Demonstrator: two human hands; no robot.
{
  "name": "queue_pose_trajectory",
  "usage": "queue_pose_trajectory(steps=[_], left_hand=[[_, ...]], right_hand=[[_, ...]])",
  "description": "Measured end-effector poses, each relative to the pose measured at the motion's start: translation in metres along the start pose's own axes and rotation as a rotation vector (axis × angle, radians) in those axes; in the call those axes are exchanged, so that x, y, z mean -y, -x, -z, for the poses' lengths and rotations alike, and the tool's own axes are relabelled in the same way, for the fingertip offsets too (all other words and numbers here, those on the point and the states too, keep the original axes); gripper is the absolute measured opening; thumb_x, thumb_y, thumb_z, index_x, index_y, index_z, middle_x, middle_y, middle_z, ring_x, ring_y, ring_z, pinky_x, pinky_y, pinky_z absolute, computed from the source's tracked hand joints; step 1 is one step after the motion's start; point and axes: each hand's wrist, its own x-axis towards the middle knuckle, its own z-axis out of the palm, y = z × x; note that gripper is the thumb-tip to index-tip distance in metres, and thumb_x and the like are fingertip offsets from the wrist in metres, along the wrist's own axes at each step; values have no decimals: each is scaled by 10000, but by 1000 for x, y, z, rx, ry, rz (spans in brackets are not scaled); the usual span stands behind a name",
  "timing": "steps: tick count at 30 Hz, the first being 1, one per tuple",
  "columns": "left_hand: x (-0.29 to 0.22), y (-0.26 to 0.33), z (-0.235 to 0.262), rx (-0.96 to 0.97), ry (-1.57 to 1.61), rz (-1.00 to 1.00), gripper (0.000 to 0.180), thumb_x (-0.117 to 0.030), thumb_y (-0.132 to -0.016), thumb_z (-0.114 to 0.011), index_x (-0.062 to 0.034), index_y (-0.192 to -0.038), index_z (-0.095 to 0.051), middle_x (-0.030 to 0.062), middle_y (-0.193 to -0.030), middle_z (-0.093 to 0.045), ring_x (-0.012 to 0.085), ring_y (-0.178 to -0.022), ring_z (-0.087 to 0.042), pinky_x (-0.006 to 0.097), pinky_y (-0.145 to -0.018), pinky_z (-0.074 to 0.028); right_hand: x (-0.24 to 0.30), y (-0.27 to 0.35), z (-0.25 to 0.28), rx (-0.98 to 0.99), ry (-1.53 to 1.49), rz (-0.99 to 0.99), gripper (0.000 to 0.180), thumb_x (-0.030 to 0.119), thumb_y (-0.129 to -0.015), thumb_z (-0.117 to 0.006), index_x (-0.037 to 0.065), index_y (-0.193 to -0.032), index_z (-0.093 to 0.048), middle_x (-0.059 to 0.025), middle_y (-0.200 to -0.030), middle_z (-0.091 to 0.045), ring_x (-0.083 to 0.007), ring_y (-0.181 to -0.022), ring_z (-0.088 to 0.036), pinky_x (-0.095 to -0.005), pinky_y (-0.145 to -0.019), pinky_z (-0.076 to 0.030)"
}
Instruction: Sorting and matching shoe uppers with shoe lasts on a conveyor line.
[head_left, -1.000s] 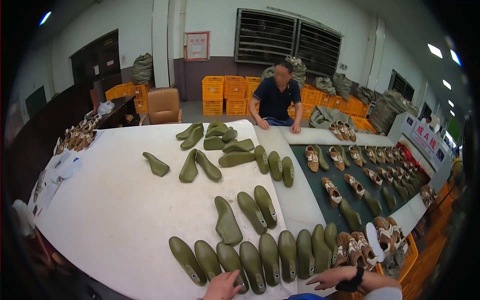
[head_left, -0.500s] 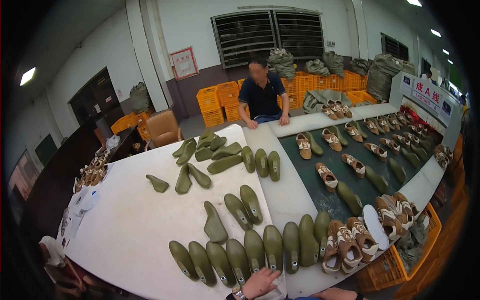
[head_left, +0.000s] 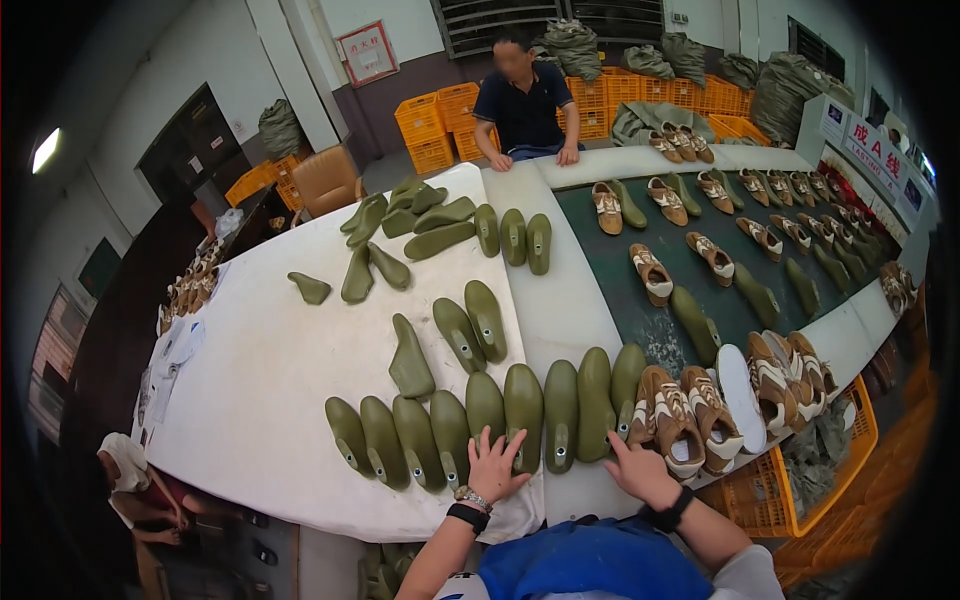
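A row of green shoe lasts (head_left: 381,440) lies along the near edge of the table, toes pointing away from me. My left hand (head_left: 494,470) is open, its spread fingers resting at the heel ends of two lasts, one of them a long last (head_left: 523,405). To its right, my right hand (head_left: 642,471) reaches in with fingers stretched apart, the tips at the heel of a green last (head_left: 597,400). Neither hand is wrapped around anything. Right of that hand stand brown-and-white sneakers (head_left: 672,420) and a white insole-shaped piece (head_left: 740,400).
More lasts (head_left: 440,240) lie toward the back of the white table (head_left: 260,360). A dark green conveyor belt (head_left: 640,335) carries sneakers and lasts in rows. Across the table sits a person (head_left: 527,105). An orange crate (head_left: 800,500) is at the lower right; another person (head_left: 140,490) is at lower left.
My view has tilted down. My left hand has spread over the lasts' heels, and my right hand has come up from the lower edge to the row.
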Motion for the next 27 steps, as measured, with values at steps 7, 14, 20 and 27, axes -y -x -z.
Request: queue_pose_trajectory(steps=[7,14,20,27], left_hand=[[18,24,12,89,138,-70,816,-394,-727,-701,-253,-1420,-294,120,-1267,-501,379,-1286,-319,577,-1021,-249],[73,53,49,-166,160,39,565,-320,-708,-725,-121,-1205,-545,148,-1221,-482,407,-1203,-369,526,-966,-298],[108,58,24,-155,44,98,632,-461,-740,-674,-128,-1255,-524,156,-1165,-541,397,-1182,-400,526,-980,-281],[97,26,42,-110,127,-43,616,-394,-709,-708,-125,-1235,-531,164,-1227,-492,378,-1215,-377,528,-979,-306]], right_hand=[[25,-38,-11,146,14,-145,669,421,-879,-511,70,-1406,-293,-174,-699,-646,-339,-625,-637,-452,-568,-497],[41,-28,-18,211,-54,-211,604,425,-883,-507,118,-1377,-344,-228,-734,-639,-396,-708,-630,-484,-638,-492],[43,-35,-15,174,-100,-357,726,401,-871,-527,124,-1447,-181,-236,-709,-632,-423,-670,-618,-501,-620,-485],[42,-34,-12,91,-69,-406,745,378,-847,-563,136,-1444,-188,-236,-712,-629,-414,-680,-621,-494,-627,-490]])
